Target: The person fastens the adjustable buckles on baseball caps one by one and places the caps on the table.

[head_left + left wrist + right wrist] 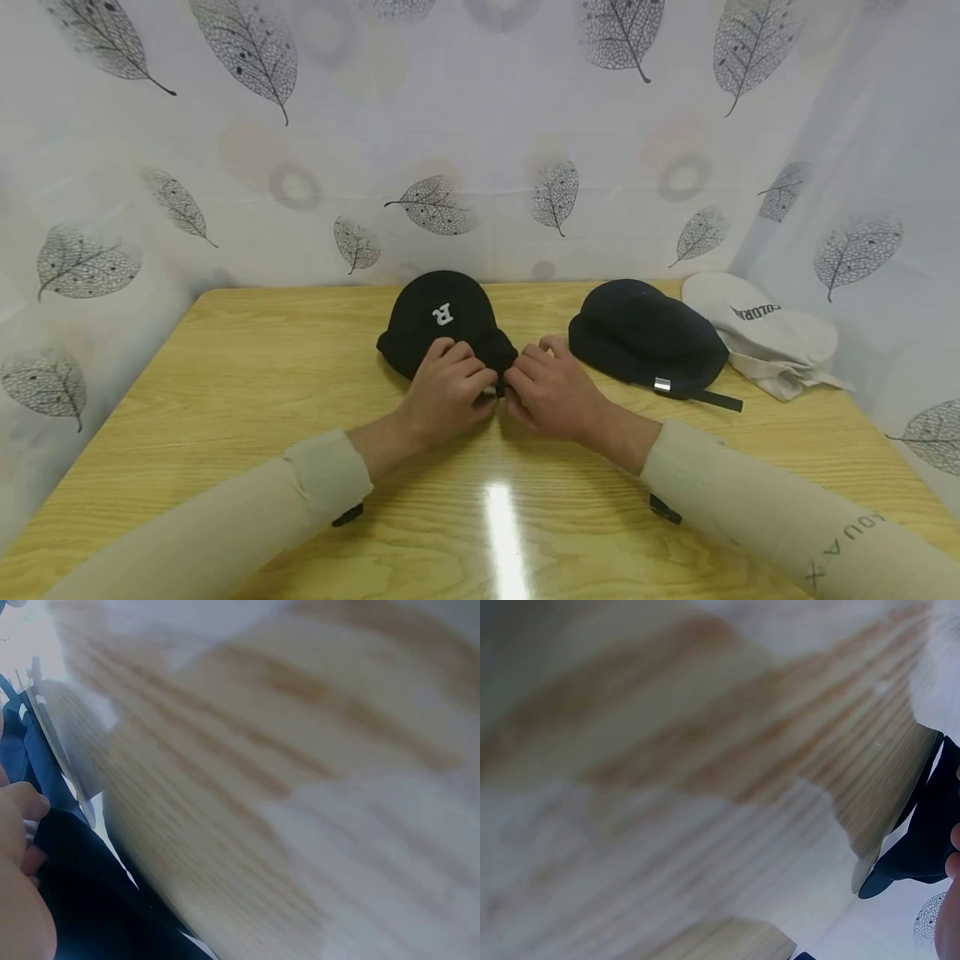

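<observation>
A black cap with a white letter R lies at the middle of the table, its near edge turned towards me. At its near right edge, my left hand pinches the cap's back strap beside a small metal buckle. My right hand is close against it, fingers curled on the same strap. The fingers hide most of the strap. The left wrist view has the left hand at its left edge on the dark cap. In the right wrist view, fingertips touch the black cloth.
Right of the hands lies a dark navy cap with a metal buckle and a loose strap end. Beyond it, a cream cap with dark lettering partly touches it. The wooden table meets a leaf-patterned curtain at its back edge.
</observation>
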